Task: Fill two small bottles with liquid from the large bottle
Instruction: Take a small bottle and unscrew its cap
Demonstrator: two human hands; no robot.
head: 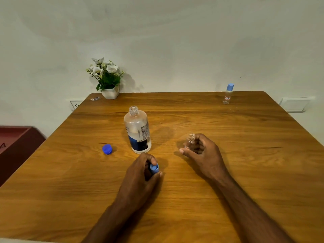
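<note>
The large clear bottle (pixel 137 130) stands uncapped in the middle of the wooden table (pixel 245 163), with liquid in its lower part. Its dark blue cap (pixel 107 149) lies on the table to its left. My right hand (pixel 203 155) grips a small clear bottle (pixel 190 141) with an open threaded neck, upright on the table. My left hand (pixel 142 170) pinches a small light blue cap (pixel 154 168) just in front of the large bottle. A second small bottle (pixel 228 93) with a light blue cap stands at the table's far right corner.
A white pot of artificial flowers (pixel 107 78) stands at the far left edge against the wall. A small scrap (pixel 95 98) lies beside it. A dark red cabinet (pixel 15 146) is left of the table.
</note>
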